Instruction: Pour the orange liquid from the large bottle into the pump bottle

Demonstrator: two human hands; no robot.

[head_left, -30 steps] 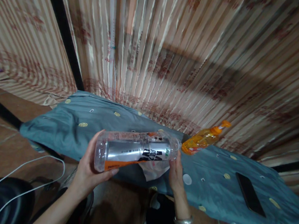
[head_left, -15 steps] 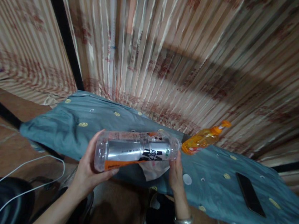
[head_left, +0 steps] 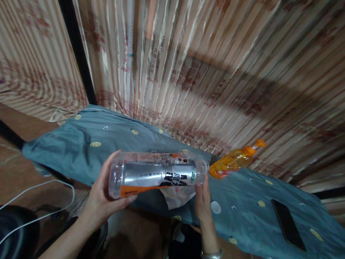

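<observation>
Blue cloth-covered surface [head_left: 122, 136] (pineapple print): phone [head_left: 288, 224], pump bottle [head_left: 232, 162], white disc [head_left: 216, 207].

Clear plastic bottle [head_left: 145, 174] (glossy silver label [head_left: 142, 174]), cloth cover [head_left: 244, 208]

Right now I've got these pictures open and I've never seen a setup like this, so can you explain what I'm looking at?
There is no robot here: you are seeing a person's own two bare hands. All the pictures come from one camera worn on the head, looking forward and down.

The left hand grips the base end of a large clear bottle with a silver and orange label, held on its side. The right hand, with a bracelet on its wrist, holds the neck end.

On the blue-green cloth are an orange pump bottle near the curtain and what looks like a dark phone to the right.
</observation>
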